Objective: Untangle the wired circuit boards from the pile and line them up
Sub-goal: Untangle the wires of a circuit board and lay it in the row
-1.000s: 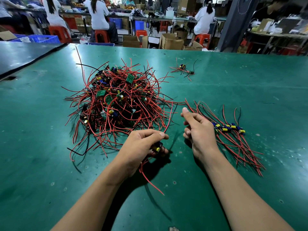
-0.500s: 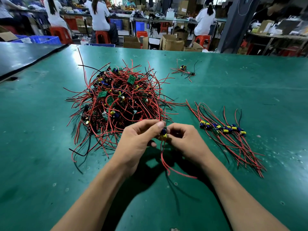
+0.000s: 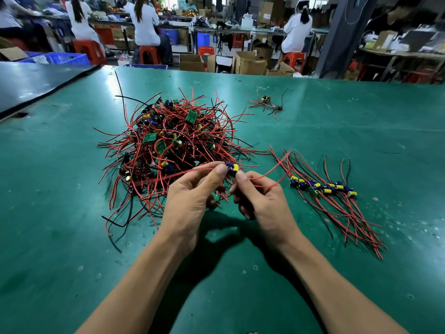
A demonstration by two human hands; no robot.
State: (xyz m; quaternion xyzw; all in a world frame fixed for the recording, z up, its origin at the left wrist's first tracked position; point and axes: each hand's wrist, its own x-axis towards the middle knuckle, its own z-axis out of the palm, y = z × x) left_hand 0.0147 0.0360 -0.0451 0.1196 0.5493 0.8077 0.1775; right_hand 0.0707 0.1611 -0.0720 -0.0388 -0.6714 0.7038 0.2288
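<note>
Both grips were clenched on one wired board (image 3: pixel 232 168). Left hand (image 3: pixel 192 201) pinched it thumb to forefinger from the left, right hand (image 3: pixel 262 203) pinched it from the right, other fingers curled under. The board was held up off the bench (image 3: pixel 72 237), blue and yellow components showing, at the near edge of the pile (image 3: pixel 178 145).

One red lead (image 3: pixel 277 168) arced from the board out to the right, motion-blurred, over the left end of the row. Other red leads ran left past the left hand's fingers toward the pile. Couldn't tell whether they were free of it.

The pile was tangled red and black wires with small green boards, left of centre, just beyond the hands. A row of lined-up boards (image 3: pixel 322 186) lay right of the right hand, boards side by side, wires fanned toward the near right. A small stray cluster (image 3: pixel 266 102) sat well apart on the far side of the bench.

Background: people (image 3: pixel 144 25) seated on red stools (image 3: pixel 149 54) at other benches, and cardboard boxes (image 3: pixel 248 62) on the floor.
</note>
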